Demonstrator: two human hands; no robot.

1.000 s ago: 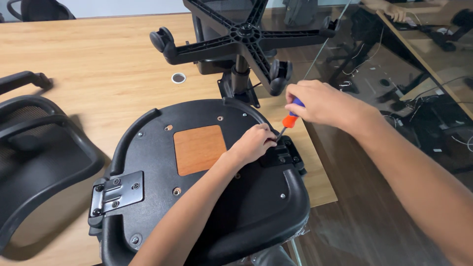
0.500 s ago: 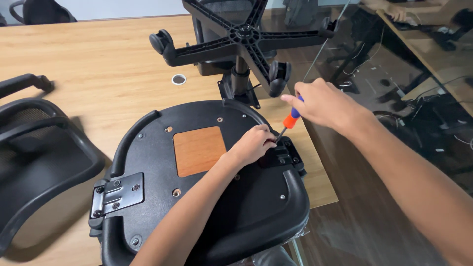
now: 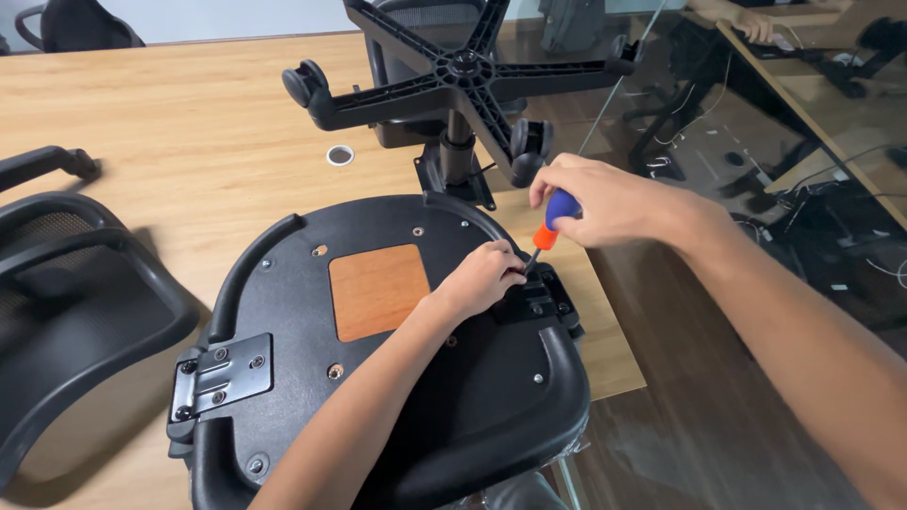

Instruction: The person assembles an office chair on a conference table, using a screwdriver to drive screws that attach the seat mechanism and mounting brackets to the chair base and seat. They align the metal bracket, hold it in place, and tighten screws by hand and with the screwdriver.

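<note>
An upturned black chair seat (image 3: pixel 472 416) lies on the wooden table (image 3: pixel 189 123), with a brown wood panel (image 3: pixel 378 290) showing in its middle. My right hand (image 3: pixel 605 200) grips a screwdriver (image 3: pixel 550 219) with a blue and orange handle, its tip pointing down at a black bracket (image 3: pixel 540 300) on the seat's right edge. My left hand (image 3: pixel 484 277) rests on the seat beside that bracket, fingers pinched at the screwdriver's tip. A second bracket (image 3: pixel 219 378) sits at the seat's left edge.
An upturned star-shaped chair base (image 3: pixel 463 76) with castors stands just behind the seat. A black mesh chair back (image 3: pixel 66 302) with an armrest lies at the left. A glass partition (image 3: pixel 756 170) runs along the table's right edge, with another person's hand (image 3: pixel 756 26) beyond it.
My right hand has shifted slightly on the screwdriver handle, as in turning it. My left hand stays at the bracket.
</note>
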